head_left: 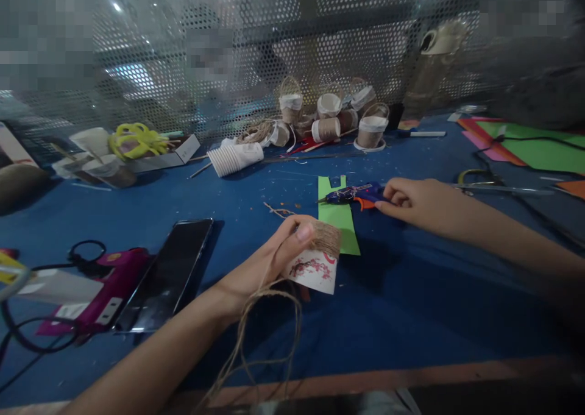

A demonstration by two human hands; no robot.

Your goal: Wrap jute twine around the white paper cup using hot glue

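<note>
My left hand (pixel 292 244) is closed around a white paper cup (pixel 315 272) with red blossom branches printed on it. Brown twine (pixel 327 239) is wound in tight rows about part of the cup, and its loose length hangs in loops below my wrist. To the right, my right hand (pixel 404 197) grips the rear end of a dark blue glue gun (pixel 354 192) with an orange trigger. The gun lies over a cut piece of green paper (pixel 340 220), its nozzle pointing left. The fingers of my left hand behind the cup are mostly hidden.
A black phone (pixel 169 275) and a magenta power strip (pixel 109 281) with cables lie at left. Stacked paper cups (pixel 235 159) and several twine-wrapped baskets (pixel 370 131) stand along the perforated metal screen (pixel 347 43). Coloured paper sheets (pixel 539 147) are at right.
</note>
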